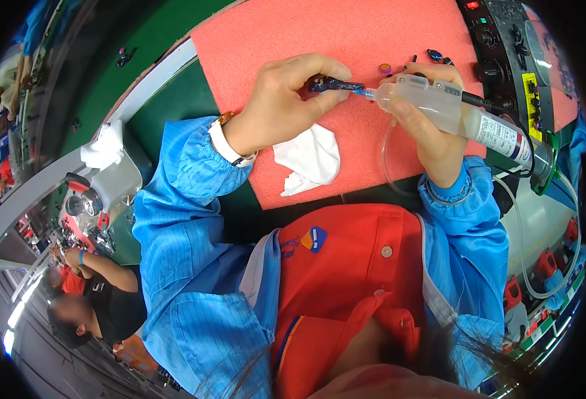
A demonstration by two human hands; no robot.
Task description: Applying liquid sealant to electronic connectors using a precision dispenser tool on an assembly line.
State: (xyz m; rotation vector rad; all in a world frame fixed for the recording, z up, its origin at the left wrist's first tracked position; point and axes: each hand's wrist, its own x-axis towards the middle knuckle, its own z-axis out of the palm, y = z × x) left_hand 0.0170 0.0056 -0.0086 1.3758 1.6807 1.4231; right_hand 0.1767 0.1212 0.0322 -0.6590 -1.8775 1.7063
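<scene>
Between the thumb and fingers of my left hand is a small dark, glossy part, held above the pink foam mat. My right hand is wrapped round a glue dispensing syringe with a translucent grip and a labelled barrel. The syringe's blue needle tip points left and meets the right end of the dark part, or lies very close to it. A crumpled white cloth lies on the mat below my left hand.
Small dark parts and a round purple-and-gold piece lie on the pink foam mat. A black control box with knobs stands at the right. A clear hose trails from the syringe. Another person sits at lower left.
</scene>
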